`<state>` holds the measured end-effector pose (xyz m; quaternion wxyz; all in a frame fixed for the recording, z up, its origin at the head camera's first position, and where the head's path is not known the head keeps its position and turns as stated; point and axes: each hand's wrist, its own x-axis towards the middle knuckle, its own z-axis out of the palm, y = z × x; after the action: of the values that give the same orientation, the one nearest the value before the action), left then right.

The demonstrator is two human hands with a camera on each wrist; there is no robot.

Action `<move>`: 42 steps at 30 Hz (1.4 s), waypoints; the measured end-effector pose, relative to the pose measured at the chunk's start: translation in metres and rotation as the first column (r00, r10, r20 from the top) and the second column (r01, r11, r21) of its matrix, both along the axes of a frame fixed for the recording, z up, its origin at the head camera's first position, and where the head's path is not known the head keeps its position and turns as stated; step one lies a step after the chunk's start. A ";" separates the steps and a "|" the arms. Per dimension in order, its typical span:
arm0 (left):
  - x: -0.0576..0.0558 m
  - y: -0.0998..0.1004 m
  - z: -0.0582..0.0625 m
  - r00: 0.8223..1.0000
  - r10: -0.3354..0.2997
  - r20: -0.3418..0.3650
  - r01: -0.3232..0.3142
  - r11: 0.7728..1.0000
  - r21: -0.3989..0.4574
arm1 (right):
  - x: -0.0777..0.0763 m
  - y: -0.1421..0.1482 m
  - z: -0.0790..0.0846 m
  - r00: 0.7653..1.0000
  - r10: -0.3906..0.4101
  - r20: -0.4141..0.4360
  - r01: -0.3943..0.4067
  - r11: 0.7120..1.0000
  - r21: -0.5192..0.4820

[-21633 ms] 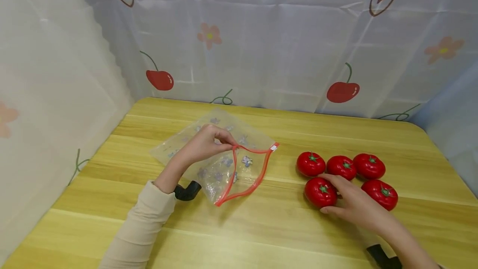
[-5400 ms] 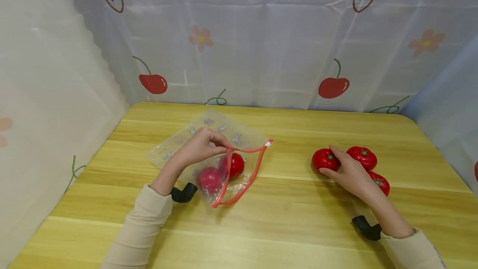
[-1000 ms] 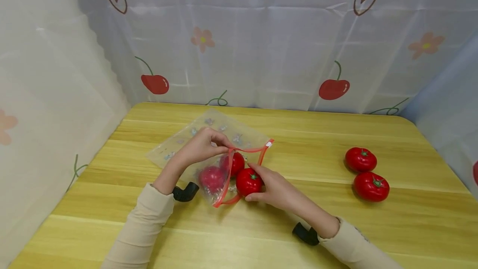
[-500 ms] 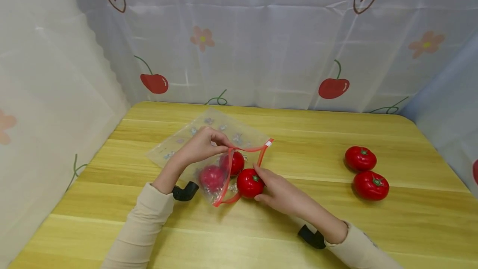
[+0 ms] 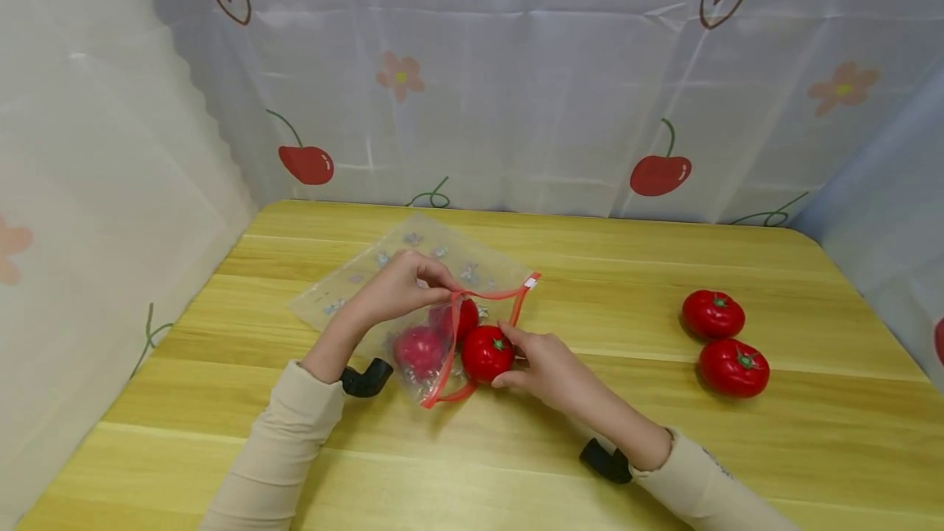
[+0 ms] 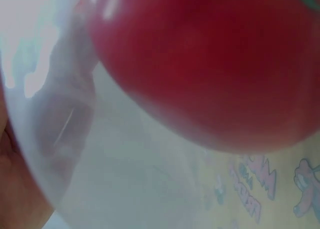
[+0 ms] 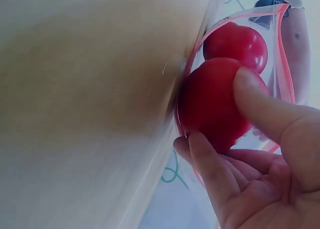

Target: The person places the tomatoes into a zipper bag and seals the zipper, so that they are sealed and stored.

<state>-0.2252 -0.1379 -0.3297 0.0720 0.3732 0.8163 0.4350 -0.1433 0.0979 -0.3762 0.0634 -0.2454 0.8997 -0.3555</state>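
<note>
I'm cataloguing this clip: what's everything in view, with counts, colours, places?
table: 1, yellow wood-grain, across the foreground
bag: 1, clear, red-edged, on the table
slider: 1, white, at the bag's corner
bagged tomatoes: 2, red, inside the bag
held tomato: 1, red, at the bag's mouth
loose tomatoes: 2, red, on the table's right
hangings: count unclear, whitish, behind and beside the table
fittings: 2, black, by the sleeves
sleeves: 2, cream, entering from below
left grip: 1, pinching the bag
right grip: 1, holding one tomato
</note>
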 end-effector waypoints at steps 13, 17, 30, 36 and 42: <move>0.000 0.000 0.000 1.000 0.026 0.001 -0.026 1.000 -0.018 | -0.005 -0.007 0.002 0.994 -0.028 -0.109 0.030 0.999 0.018; 0.000 0.001 0.000 0.999 0.033 0.005 -0.033 0.999 -0.021 | -0.006 -0.009 0.003 0.990 -0.062 -0.130 0.065 0.998 0.018; 0.001 0.001 0.000 0.999 0.037 0.018 -0.037 0.999 -0.022 | -0.010 -0.011 0.003 0.980 -0.088 -0.177 0.089 0.996 -0.004; 0.001 0.001 0.000 0.999 0.034 0.021 -0.033 0.999 -0.016 | -0.013 -0.011 0.002 0.974 -0.109 -0.201 0.109 0.994 -0.012; 0.000 0.001 0.000 0.999 0.032 0.026 -0.032 0.999 -0.012 | -0.014 -0.011 0.003 0.967 -0.128 -0.219 0.131 0.991 -0.001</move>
<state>-0.2249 -0.1371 -0.3301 0.0778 0.3538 0.8237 0.4363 -0.1568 0.0868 -0.3736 -0.0575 -0.2234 0.9176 -0.3236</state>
